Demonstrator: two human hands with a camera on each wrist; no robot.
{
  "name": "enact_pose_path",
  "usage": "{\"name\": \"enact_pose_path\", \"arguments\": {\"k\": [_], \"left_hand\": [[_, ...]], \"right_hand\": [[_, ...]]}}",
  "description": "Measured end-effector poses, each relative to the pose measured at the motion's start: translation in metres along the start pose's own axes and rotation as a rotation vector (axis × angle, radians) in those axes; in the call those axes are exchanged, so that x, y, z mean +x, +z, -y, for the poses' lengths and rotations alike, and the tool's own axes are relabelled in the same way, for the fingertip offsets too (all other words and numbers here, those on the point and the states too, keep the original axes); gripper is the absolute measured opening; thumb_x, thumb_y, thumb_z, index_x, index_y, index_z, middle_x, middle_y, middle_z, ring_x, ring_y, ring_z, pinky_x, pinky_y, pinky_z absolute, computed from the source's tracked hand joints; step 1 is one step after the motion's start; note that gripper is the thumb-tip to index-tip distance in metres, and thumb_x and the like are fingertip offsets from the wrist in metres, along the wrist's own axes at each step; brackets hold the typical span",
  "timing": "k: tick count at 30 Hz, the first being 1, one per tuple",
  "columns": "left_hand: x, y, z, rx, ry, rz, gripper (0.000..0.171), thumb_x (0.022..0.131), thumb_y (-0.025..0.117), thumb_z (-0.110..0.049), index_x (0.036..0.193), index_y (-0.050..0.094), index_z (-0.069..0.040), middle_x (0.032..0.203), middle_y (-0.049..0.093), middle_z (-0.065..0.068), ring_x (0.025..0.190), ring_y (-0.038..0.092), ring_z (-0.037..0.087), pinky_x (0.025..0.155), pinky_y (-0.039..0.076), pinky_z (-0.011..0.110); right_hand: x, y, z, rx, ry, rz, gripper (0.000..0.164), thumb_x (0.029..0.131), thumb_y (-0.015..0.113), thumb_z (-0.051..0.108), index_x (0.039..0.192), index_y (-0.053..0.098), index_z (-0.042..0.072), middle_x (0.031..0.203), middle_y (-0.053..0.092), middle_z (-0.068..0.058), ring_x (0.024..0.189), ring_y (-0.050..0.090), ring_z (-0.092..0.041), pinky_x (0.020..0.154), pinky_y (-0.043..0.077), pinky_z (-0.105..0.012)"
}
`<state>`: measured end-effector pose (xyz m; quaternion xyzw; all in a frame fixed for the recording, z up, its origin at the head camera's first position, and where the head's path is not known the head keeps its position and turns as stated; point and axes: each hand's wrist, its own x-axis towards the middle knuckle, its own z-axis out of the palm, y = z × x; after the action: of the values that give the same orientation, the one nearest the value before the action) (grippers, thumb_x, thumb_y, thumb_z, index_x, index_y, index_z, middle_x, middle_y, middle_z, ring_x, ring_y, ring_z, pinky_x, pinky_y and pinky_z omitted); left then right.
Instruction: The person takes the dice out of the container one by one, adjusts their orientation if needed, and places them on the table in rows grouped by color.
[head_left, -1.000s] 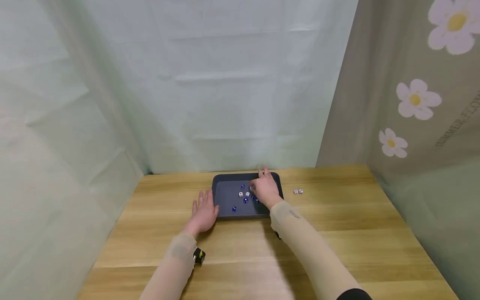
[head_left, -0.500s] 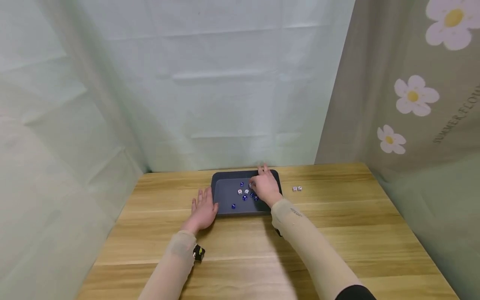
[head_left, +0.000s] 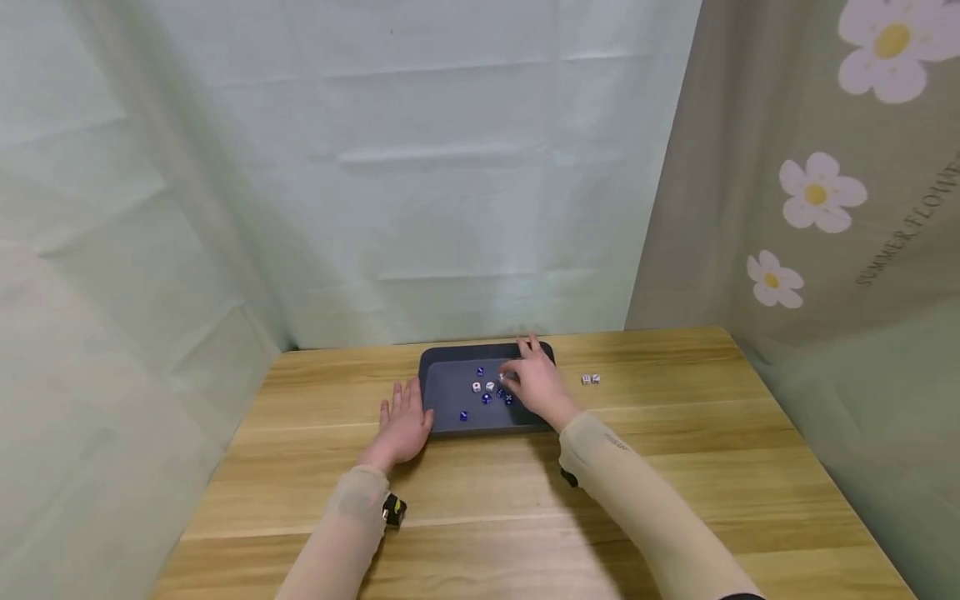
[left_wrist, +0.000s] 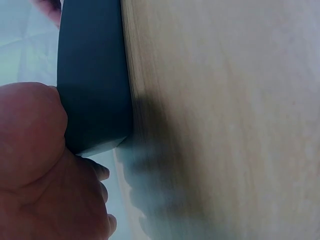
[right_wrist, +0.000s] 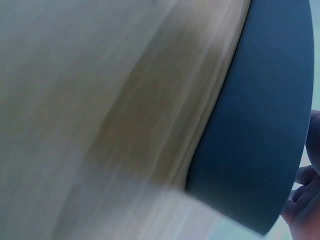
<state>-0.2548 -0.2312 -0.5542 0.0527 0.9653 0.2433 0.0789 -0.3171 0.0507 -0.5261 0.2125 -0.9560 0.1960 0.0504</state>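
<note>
A dark grey tray lies near the table's back edge, holding several blue dice and a pair of white dice. Over its right part, my right hand pinches another white die between thumb and forefinger, the other fingers stretched toward the back rim. Against the tray's left side rests my left hand, fingers straight, thumb by the front left corner. The left wrist view shows that thumb at the tray wall. In the right wrist view the tray wall hides much of the right hand.
Two white dice sit side by side on the wooden table, right of the tray. Pale cloth hangs behind the table, and a flowered curtain stands along the right.
My right hand and forearm have shifted slightly right and toward me, and the pinched white die shows more clearly. The left hand stays at the tray's side.
</note>
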Motion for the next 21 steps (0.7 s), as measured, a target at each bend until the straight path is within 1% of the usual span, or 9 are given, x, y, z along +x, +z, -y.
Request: {"name": "enact_pose_path", "arguments": {"k": [6,7,9,10,11,15,16,17,21], "left_hand": [[0.002,-0.003,-0.001,0.005,-0.004,0.008,0.077,0.112,0.041,-0.027,0.166,0.0,0.011,0.175,0.003,0.03,0.161,-0.01,0.048,0.124,-0.007,0.069],[0.0,-0.002,0.001,0.003,-0.005,0.008,0.077,0.112,0.041,-0.027,0.166,0.001,0.011,0.175,0.003,0.03,0.161,-0.01,0.048,0.124,-0.007,0.07],[-0.002,0.0,0.002,-0.005,-0.002,0.005,0.077,0.112,0.042,-0.026,0.166,0.001,0.012,0.175,0.004,0.031,0.161,-0.01,0.049,0.123,-0.007,0.071],[-0.003,0.001,0.003,-0.008,0.001,0.003,0.077,0.112,0.042,-0.026,0.166,0.001,0.012,0.175,0.004,0.031,0.161,-0.01,0.049,0.123,-0.007,0.071],[-0.003,0.001,0.003,-0.009,0.002,0.001,0.078,0.112,0.042,-0.027,0.166,0.001,0.012,0.175,0.004,0.03,0.161,-0.01,0.049,0.124,-0.007,0.07],[-0.003,0.003,0.005,-0.001,0.005,-0.002,0.078,0.112,0.042,-0.027,0.166,0.001,0.012,0.175,0.004,0.03,0.161,-0.01,0.049,0.124,-0.007,0.07],[-0.003,0.003,0.005,0.0,0.005,-0.005,0.078,0.112,0.042,-0.027,0.166,0.001,0.012,0.175,0.004,0.03,0.161,-0.01,0.049,0.124,-0.007,0.07],[-0.002,0.003,0.006,0.004,0.005,-0.006,0.078,0.112,0.042,-0.027,0.166,0.001,0.011,0.175,0.004,0.03,0.161,-0.01,0.049,0.124,-0.007,0.07],[0.001,0.005,0.006,0.001,0.017,-0.015,0.077,0.112,0.042,-0.027,0.166,0.001,0.012,0.175,0.005,0.031,0.161,-0.01,0.049,0.124,-0.006,0.07]], "right_hand": [[-0.016,-0.019,-0.017,0.084,0.024,-0.034,0.023,0.103,0.076,0.029,0.123,0.082,0.019,0.168,0.036,-0.026,0.159,0.021,-0.05,0.119,0.037,-0.062],[-0.019,-0.02,-0.02,0.097,0.023,-0.047,0.023,0.102,0.076,0.028,0.122,0.082,0.019,0.167,0.036,-0.027,0.158,0.021,-0.051,0.116,0.04,-0.063],[-0.027,-0.022,-0.025,0.127,0.032,-0.063,0.022,0.102,0.077,0.027,0.121,0.082,0.017,0.168,0.035,-0.027,0.159,0.019,-0.05,0.114,0.041,-0.066],[-0.03,-0.023,-0.029,0.136,0.035,-0.077,0.022,0.101,0.077,0.026,0.12,0.082,0.016,0.167,0.036,-0.027,0.159,0.019,-0.051,0.111,0.044,-0.067],[-0.033,-0.023,-0.032,0.145,0.042,-0.088,0.021,0.101,0.078,0.025,0.119,0.082,0.015,0.168,0.036,-0.027,0.159,0.019,-0.051,0.111,0.044,-0.067],[-0.043,-0.027,-0.046,0.181,0.065,-0.113,0.021,0.1,0.079,0.021,0.118,0.082,0.011,0.165,0.036,-0.031,0.158,0.018,-0.053,0.113,0.04,-0.07],[-0.045,-0.028,-0.049,0.188,0.063,-0.123,0.021,0.099,0.079,0.02,0.118,0.082,0.01,0.164,0.037,-0.033,0.157,0.019,-0.055,0.115,0.038,-0.069],[-0.047,-0.029,-0.053,0.199,0.065,-0.131,0.021,0.099,0.079,0.02,0.118,0.082,0.009,0.164,0.038,-0.034,0.156,0.02,-0.057,0.117,0.034,-0.069],[-0.054,-0.037,-0.066,0.218,0.071,-0.167,0.023,0.099,0.08,0.018,0.119,0.082,0.006,0.162,0.04,-0.033,0.152,0.024,-0.062,0.117,0.03,-0.071]]}}
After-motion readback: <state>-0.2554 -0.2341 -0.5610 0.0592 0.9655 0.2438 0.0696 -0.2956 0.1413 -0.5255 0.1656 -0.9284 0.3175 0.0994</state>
